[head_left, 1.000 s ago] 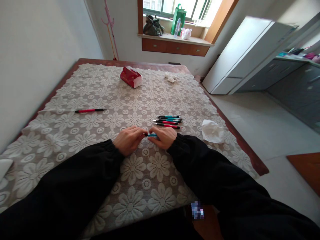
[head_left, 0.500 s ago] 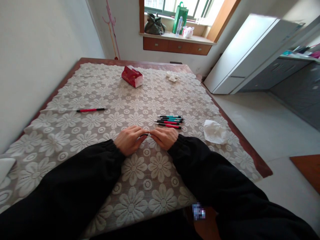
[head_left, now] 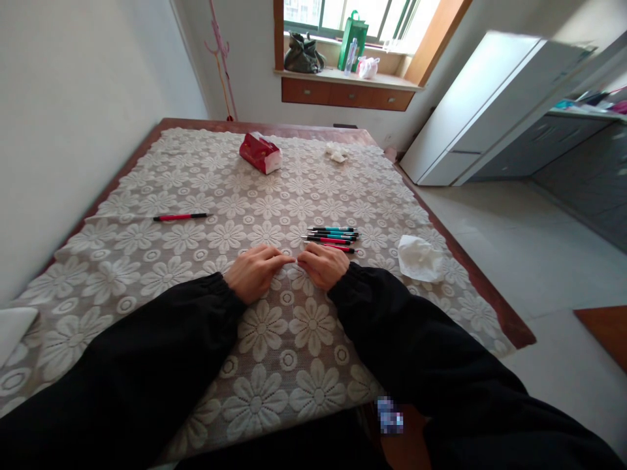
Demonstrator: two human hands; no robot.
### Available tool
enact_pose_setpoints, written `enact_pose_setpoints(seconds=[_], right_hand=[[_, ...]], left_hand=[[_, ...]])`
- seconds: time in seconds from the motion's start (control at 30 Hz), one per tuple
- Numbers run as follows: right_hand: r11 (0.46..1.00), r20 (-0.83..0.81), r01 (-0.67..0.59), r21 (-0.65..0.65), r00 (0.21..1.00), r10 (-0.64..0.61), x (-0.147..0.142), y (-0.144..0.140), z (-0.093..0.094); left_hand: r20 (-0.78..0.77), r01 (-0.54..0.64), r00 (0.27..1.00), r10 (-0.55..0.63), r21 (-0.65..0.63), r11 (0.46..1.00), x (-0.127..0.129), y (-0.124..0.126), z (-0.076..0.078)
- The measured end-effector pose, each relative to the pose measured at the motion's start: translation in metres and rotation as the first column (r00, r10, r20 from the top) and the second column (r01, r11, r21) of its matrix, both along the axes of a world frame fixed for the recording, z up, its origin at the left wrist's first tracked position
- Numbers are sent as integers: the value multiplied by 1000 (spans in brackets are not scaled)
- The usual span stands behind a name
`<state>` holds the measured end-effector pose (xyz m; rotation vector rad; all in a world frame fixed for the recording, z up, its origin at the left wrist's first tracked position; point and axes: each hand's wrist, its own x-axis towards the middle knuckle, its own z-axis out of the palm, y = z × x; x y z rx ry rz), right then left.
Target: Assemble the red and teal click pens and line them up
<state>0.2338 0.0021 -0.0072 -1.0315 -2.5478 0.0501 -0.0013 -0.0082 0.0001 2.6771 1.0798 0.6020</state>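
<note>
Left hand: the left hand (head_left: 255, 273) rests on the lace cloth (head_left: 161, 261) of the desk (head_left: 494, 297), just left of the pen cluster (head_left: 331, 236); fingers (head_left: 281, 260) curled inward, tips meeting the right hand's tips.
Right hand: the right hand (head_left: 323, 265) lies just in front of the pen cluster, fingers clenched toward the left hand.
Grasp state: cannot tell whether anything is pinched between the two sets of fingertips; the contact zone is too small to resolve.
Pen cluster: several red and teal pens with black ends, lying side by side on the cloth, touching or nearly touching the right hand's knuckles.
Single red pen: the single red pen (head_left: 180, 217) lies well to the left of the pen cluster, apart from both hands.
Crumpled tissue: the crumpled tissue (head_left: 418, 258) sits to the right of the pen cluster.
Red tissue pack: the red tissue pack (head_left: 260, 153) stands well behind the pen cluster, toward the far edge.
Small white wad: the small white wad (head_left: 337, 152) lies behind the pen cluster, to the right of the red tissue pack.
</note>
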Motion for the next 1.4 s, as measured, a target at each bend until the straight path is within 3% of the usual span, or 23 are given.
enact_pose_setpoints(seconds=[0.2,0.4,0.7,0.9,1.03,1.17,1.4], right_hand=[[999,-26,33,-33,999,-34,2,1,-1],[997,-55,39,-61,998,-42,3,1,-1],[993,-100,100,-62,989,-105,4,1,-5],[988,-148,153,-18,977,-154,5,1,-3],[999,-124,44,5,991,-43,5,2,-5],[997,-92,-70,33,993,73,4,2,-6],[998,-46,-50,28,998,52,5,3,-3]], left_hand=[[-40,0,999,-1,-6,1000,-2,1,-2],[40,-75,996,76,-43,996,2,0,2],[126,-38,991,48,-83,996,-4,5,-3],[124,-188,971,205,-131,973,-3,4,1],[137,-242,956,261,-139,960,-2,5,0],[125,-152,978,168,-124,981,-2,6,-3],[91,-45,995,50,-59,997,-2,7,-6]])
